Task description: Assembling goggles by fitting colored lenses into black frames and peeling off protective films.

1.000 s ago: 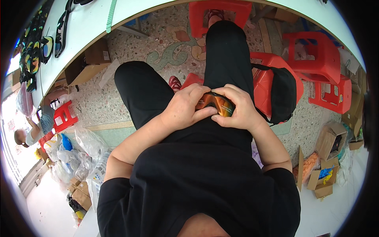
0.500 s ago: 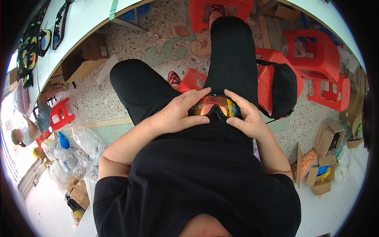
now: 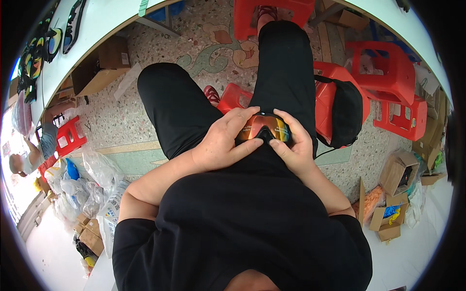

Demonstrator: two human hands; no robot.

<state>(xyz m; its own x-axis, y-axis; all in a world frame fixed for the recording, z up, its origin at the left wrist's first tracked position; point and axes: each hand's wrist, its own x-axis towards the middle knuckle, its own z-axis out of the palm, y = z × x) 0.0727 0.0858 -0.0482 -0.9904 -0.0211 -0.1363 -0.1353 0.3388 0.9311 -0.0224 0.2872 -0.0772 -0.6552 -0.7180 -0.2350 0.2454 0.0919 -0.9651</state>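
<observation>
A pair of goggles (image 3: 264, 125) with a black frame and a shiny orange-yellow mirrored lens rests over my lap, lens facing up. My left hand (image 3: 227, 137) grips its left end, fingers along the top edge and thumb on the lower edge near the nose notch. On the other end, my right hand (image 3: 297, 144) is closed the same way, its thumb beside the nose notch. The back of the goggles and any strap are hidden.
More goggles (image 3: 54, 43) lie on the white table (image 3: 109, 19) at the upper left. Red stools (image 3: 383, 68) and a black bag (image 3: 345, 114) stand to the right. Cardboard boxes (image 3: 398, 172) and plastic bags (image 3: 99, 167) sit around me. Another person (image 3: 29, 160) is at the far left.
Both thumbs have moved inward along the lower edge, closer to the nose notch. The goggles have tilted slightly, and both hands keep hold of them.
</observation>
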